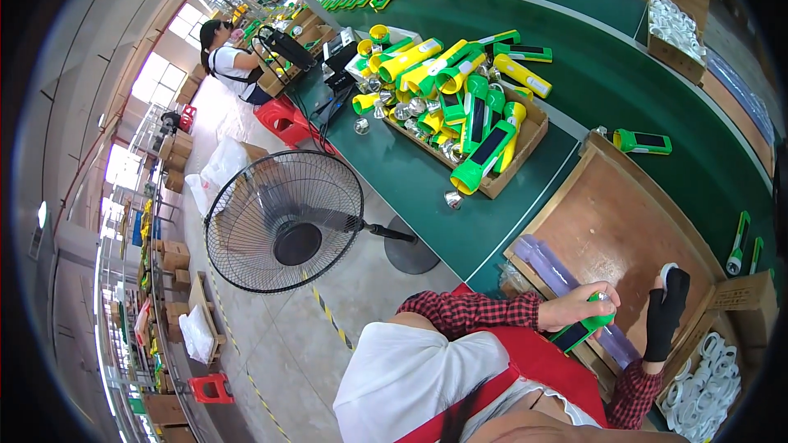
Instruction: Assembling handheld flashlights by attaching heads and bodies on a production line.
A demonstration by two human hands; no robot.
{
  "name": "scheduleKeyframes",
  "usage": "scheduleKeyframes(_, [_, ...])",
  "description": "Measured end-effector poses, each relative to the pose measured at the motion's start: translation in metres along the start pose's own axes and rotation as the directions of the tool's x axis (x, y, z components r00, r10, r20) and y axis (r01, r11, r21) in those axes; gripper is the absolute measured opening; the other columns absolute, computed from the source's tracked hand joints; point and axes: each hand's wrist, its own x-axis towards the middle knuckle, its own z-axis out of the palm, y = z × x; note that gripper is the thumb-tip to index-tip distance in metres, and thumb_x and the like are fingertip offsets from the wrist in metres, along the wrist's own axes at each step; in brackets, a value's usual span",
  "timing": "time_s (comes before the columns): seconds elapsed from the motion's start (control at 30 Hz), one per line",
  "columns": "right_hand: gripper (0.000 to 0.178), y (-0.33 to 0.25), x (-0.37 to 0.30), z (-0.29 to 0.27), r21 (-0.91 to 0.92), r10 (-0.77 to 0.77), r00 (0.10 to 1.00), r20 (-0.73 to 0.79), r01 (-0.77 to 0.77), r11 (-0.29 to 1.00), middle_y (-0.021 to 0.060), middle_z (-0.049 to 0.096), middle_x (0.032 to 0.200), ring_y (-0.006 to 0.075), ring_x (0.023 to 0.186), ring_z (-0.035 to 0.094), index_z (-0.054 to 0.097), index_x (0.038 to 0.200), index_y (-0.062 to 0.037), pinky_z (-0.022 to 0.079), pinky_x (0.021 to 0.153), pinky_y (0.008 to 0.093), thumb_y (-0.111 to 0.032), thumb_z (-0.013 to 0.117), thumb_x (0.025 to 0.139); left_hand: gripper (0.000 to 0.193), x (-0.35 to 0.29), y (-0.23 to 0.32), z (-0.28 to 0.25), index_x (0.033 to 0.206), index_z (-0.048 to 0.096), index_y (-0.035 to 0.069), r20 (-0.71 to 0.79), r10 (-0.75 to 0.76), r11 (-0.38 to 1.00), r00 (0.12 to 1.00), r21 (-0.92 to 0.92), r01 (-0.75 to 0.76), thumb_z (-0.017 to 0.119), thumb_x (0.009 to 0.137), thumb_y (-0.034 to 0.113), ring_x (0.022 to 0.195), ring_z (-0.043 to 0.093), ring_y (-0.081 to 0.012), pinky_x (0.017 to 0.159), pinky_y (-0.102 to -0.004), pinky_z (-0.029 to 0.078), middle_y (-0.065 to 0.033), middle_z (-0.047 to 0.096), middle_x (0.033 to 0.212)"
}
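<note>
Head view. Green conveyor-style bench (427,189) runs from upper centre down to the right; a white stripe curves along it. A brown wooden work board (607,230) with a raised rim sits on the bench in front of the person. Room is a factory hall: grey concrete floor, yellow-black hazard tape line, windows along the left wall, racks of cartons far left, red plastic stools.

Black pedestal fan (283,221) stands on the floor just left of the bench, grille facing the camera. Another person (230,61) sits at the far end of the bench, upper left.

Packages: open cardboard tray (517,156) on the bench, heaped with yellow and green flashlight bodies (460,90); loose silver reflectors (410,107) spill around its left side. Carton of white rings (677,29) upper right. Another carton of white rings (706,377) lower right, beside the board. Clear plastic bag strip (546,258) lies on the board's near-left edge. Single green flashlight (643,142) lies on the bench just beyond the board; two more at the right rim (739,242).

Left hand (587,303), bare, red plaid sleeve, is wrapped closed around a green flashlight body (584,328), held over the near edge of the board. Right hand (666,312), in a black fingerless glove, is raised just right of it, fingers pinched on a small white part (668,272). Hands are near each other, not touching.
</note>
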Motion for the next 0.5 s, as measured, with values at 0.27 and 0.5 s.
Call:
scheduleKeyframes(0.27, [0.045,-0.123,-0.011,-0.021,0.634,-0.064,0.950,0.307,-0.154,0.758,0.0202,0.052,0.125,0.0327,0.109,0.054,0.052,0.120,0.0043,0.042,0.092,0.0377,-0.034,0.043,0.099,0.036,0.012,-0.005,-0.007,0.116,0.046,0.005,0.045,0.034,0.998,0.998,-0.052,-0.032,0.061,0.093,0.028,0.071,0.061,-0.0149,0.058,-0.0289,0.052,-0.0074,0.059,0.093])
scheduleKeyframes(0.5, [0.042,-0.122,-0.023,-0.018,0.578,-0.149,0.963,0.224,-0.008,0.816,0.0218,0.057,0.113,0.0344,0.101,0.057,0.057,0.109,0.0054,0.044,0.087,0.0374,-0.032,0.040,0.099,0.057,0.004,0.001,-0.004,0.124,0.040,0.002,0.141,-0.017,0.999,0.990,-0.038,0.022,0.066,0.088,0.039,0.086,0.059,-0.0136,0.071,-0.0288,0.054,-0.0066,0.057,0.101])
